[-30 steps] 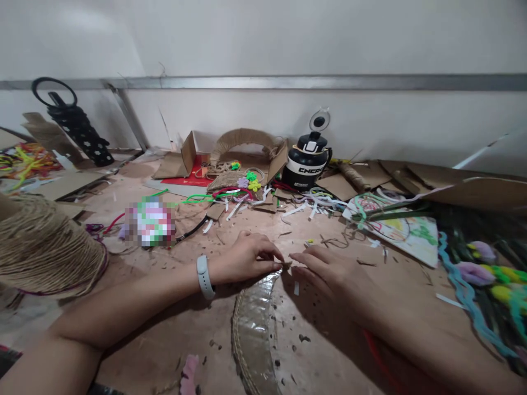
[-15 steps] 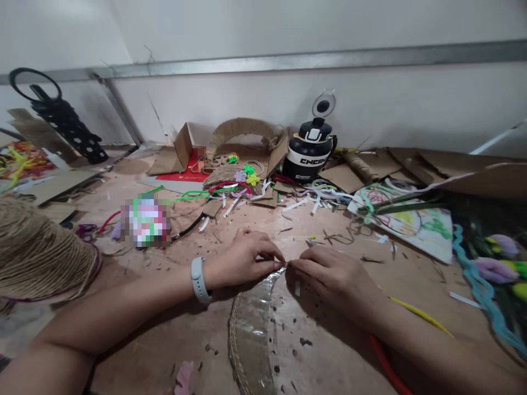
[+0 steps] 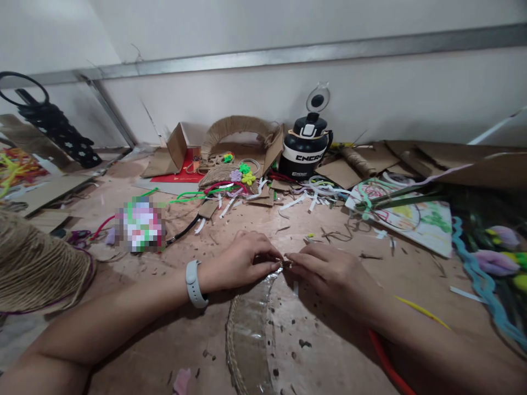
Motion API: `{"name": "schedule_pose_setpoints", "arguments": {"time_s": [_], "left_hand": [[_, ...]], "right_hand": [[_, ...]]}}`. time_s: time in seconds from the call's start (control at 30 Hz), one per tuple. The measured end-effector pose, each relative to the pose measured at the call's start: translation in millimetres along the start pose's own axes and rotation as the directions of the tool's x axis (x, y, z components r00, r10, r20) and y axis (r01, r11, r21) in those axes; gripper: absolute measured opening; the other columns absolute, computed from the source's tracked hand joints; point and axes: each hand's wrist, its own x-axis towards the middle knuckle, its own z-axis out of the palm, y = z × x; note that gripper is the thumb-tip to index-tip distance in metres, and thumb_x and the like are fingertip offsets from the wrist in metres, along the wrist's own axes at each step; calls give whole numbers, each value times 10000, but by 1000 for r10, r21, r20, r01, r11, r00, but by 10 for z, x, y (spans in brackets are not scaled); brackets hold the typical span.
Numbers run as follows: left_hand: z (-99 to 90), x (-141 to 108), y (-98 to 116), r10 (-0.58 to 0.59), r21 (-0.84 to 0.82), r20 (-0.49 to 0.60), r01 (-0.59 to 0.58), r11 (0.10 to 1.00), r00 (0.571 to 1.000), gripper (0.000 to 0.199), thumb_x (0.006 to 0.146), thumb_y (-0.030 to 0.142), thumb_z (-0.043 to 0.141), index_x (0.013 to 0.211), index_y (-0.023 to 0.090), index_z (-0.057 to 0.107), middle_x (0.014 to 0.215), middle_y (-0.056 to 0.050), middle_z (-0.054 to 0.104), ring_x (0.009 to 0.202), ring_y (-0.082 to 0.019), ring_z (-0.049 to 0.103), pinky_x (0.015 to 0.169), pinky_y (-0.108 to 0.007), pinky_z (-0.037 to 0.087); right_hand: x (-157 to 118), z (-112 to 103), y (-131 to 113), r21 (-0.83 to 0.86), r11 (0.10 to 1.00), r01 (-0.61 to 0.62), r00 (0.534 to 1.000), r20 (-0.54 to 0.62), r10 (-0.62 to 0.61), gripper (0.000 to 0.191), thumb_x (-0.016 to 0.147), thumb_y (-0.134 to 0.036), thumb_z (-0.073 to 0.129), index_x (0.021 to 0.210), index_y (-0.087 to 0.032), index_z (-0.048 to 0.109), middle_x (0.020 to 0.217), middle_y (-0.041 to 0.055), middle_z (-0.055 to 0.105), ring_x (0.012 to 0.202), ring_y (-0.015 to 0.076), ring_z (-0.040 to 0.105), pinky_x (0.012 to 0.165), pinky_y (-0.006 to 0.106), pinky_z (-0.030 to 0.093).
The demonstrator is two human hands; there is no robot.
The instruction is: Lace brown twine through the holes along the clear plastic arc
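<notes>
A curved brown strip with shiny clear tape across it lies in front of me, a braided cord running along its left edge. My left hand, below a pale wristband, pinches the strip's narrow far tip. From the right, my right hand meets it there, thumb and fingers closed at the same tip. Something small and brown shows between the two sets of fingertips, too small to make out.
A big twine cone stands at the left. Behind are a black and white jug, a twine-wrapped arch and cardboard pieces. A painted sheet and pipe-cleaner flowers lie right. Scraps litter the table.
The view has shifted slightly, so background things sit a little further left. The fingers of my right hand have shifted a little at the strip's tip; my left hand keeps its pinch.
</notes>
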Motion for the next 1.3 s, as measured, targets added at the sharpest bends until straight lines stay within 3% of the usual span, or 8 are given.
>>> {"name": "schedule_pose_setpoints", "arguments": {"time_s": [0.4,0.67,0.9,1.3], "left_hand": [[5,-6,17,1,5,-5,-1,1000,1000,143,937,297,611,1009,209,698,968,-35,698,991,-191,611,940,-346,363],[7,-27,48,49,135,-22,-46,990,999,117,942,285,629,999,227,712,958,2,695,982,-155,613,942,-350,306],[31,-48,56,85,194,-40,-76,978,996,125,955,278,608,1018,240,708,944,6,692,948,-150,621,936,-358,287],[25,-33,80,79,174,-38,-71,982,996,117,959,270,596,1007,239,698,945,9,705,966,-149,621,949,-358,286]], "right_hand": [[-12,23,11,0,1000,26,1000,12,-26,256,970,-159,477,906,-215,719,779,33,662,677,143,569,616,263,406],[9,5,0,-15,999,49,999,5,-49,261,953,-117,475,879,-195,713,747,29,647,653,135,560,594,243,401],[22,18,15,-9,998,58,998,5,-58,261,974,-211,500,833,-186,719,740,37,643,651,135,552,596,252,407],[29,20,27,22,999,50,998,34,-51,250,967,-181,510,822,-191,714,741,23,636,667,135,553,609,256,396]]}}
